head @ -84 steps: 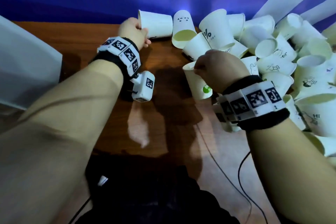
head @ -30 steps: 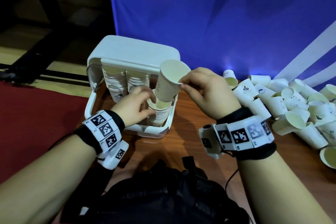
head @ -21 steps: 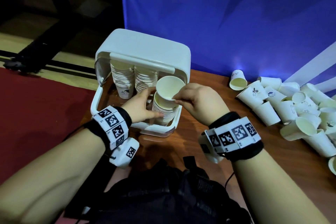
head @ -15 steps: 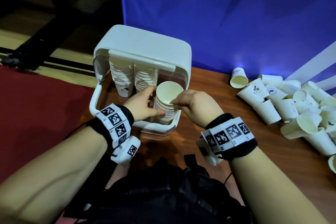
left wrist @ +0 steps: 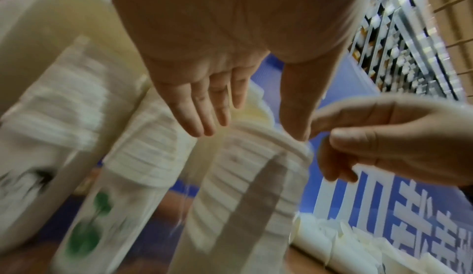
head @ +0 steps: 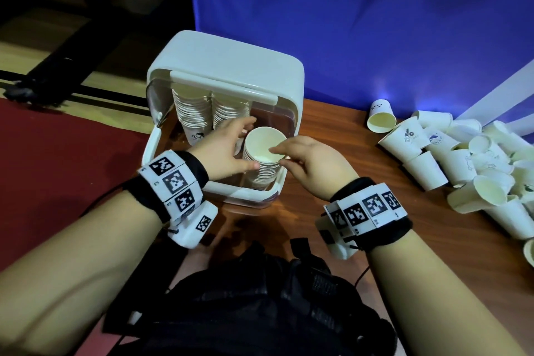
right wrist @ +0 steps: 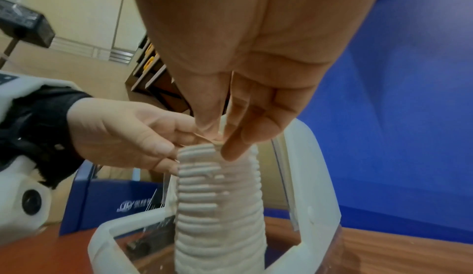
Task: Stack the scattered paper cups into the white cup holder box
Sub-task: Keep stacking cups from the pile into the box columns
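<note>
left hand (head: 222, 147): curled round cup stack (head: 260, 175) | right hand (head: 315, 162): pinching rim of top cup (head: 261, 141), nested on stack | stack: upright inside white cup holder box (head: 231, 66), desk (head: 332, 130) left end

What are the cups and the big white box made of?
The cups look like thin paper: dull cream-white, with rolled rims and little printed pictures on some. The box looks like plastic: smooth, rounded and faintly shiny, with see-through panels low down.
</note>
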